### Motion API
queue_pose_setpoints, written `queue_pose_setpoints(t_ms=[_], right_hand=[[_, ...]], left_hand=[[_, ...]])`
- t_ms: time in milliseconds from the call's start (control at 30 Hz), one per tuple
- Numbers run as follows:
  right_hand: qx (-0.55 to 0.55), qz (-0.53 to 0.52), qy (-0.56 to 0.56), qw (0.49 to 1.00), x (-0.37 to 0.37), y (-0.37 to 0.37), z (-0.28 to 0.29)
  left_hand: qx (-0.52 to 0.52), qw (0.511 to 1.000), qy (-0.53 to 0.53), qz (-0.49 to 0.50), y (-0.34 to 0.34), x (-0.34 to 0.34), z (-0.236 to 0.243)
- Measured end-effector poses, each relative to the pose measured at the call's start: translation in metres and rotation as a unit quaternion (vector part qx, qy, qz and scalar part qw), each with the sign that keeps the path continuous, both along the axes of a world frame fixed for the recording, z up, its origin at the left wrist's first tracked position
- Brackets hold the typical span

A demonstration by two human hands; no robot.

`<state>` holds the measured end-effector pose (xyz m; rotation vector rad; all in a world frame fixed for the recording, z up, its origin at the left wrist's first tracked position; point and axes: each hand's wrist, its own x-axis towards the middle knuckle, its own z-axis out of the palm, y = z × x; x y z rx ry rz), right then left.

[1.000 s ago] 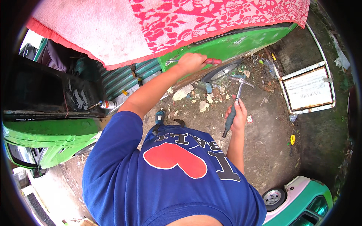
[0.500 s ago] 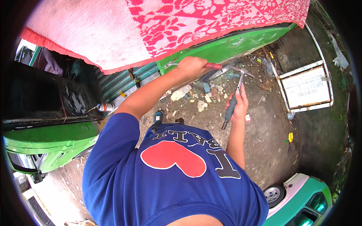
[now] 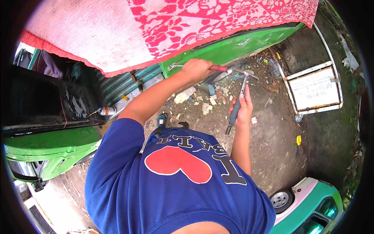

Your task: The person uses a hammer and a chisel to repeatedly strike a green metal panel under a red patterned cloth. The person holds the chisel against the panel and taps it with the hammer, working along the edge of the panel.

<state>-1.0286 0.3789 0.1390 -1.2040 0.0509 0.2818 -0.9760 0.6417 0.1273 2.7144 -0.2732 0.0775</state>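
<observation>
My left hand (image 3: 196, 70) is closed round a red-handled tool (image 3: 218, 68), held crosswise with its metal end at the edge of a green car panel (image 3: 249, 41) below a pink-and-white floral cloth (image 3: 175, 23). My right hand (image 3: 242, 107) grips a hammer (image 3: 235, 111) by its grey-wrapped handle, head upward. The hammer head lies just beside the end of the red handle; whether they touch I cannot tell. A tire (image 3: 210, 80) shows behind the tools, low at the panel.
Paper scraps (image 3: 185, 95) litter the ground. Corrugated sheet (image 3: 115, 85), a can (image 3: 108, 110) and a dark panel (image 3: 39, 97) are at left, above another green car body (image 3: 54, 142). A white metal-framed board (image 3: 311, 89) lies at right; a teal-and-white car (image 3: 307, 206) stands lower right.
My right hand has risen with the hammer, bringing its head nearer the red handle. My left hand has shifted slightly down, still gripping its tool at the panel.
</observation>
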Motion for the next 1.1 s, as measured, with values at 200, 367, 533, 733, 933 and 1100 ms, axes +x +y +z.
queue_pose_setpoints(t_ms=[200, 367, 533, 733, 933, 1100], right_hand=[[0.014, 0.050, 0.047, 0.998, 0.009, 0.002, -0.002], [0.052, -0.003, 0.007, 0.999, 0.011, 0.000, -0.003], [0.029, -0.013, 0.012, 0.999, 0.015, -0.005, -0.002], [-0.028, 0.051, 0.034, 0.998, 0.030, 0.005, -0.009], [0.001, 0.024, 0.038, 0.999, 0.042, 0.012, -0.005], [0.051, -0.014, 0.019, 0.998, 0.052, 0.015, -0.003]], left_hand=[[-0.005, 1.000, 0.005, 0.003, 0.000, 0.000, 0.003], [-0.019, 0.999, -0.026, 0.000, 0.001, 0.001, -0.001], [-0.014, 1.000, 0.005, 0.011, 0.001, 0.003, 0.004], [-0.029, 0.999, -0.008, 0.028, 0.001, 0.010, -0.001], [-0.042, 0.998, -0.008, 0.041, 0.002, 0.015, -0.004], [-0.051, 0.997, -0.019, 0.058, 0.006, 0.021, -0.001]])
